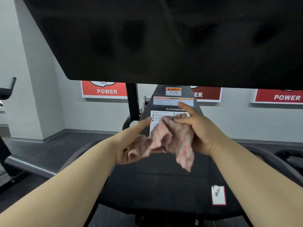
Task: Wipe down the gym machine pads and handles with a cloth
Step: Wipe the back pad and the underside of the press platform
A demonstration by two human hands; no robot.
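Observation:
A pink and white cloth [170, 138] hangs crumpled between both hands at mid-frame. My left hand [129, 145] grips its lower left end, with the index finger pointing forward. My right hand [201, 130] pinches its upper right edge between thumb and fingers. The cloth is held in the air above a black seat pad [164, 185]. A large black pad [164, 38] fills the top of the view, close to the camera. A dark grey handle bar [27, 166] runs at the lower left.
The machine's upright plate [173, 102] with warning and instruction labels stands behind the hands. A black post [132, 102] rises to its left. Red POWER signs [106, 90] line the grey wall. Another black pad [288, 156] lies at the right. A torn sticker [218, 194] marks the seat pad.

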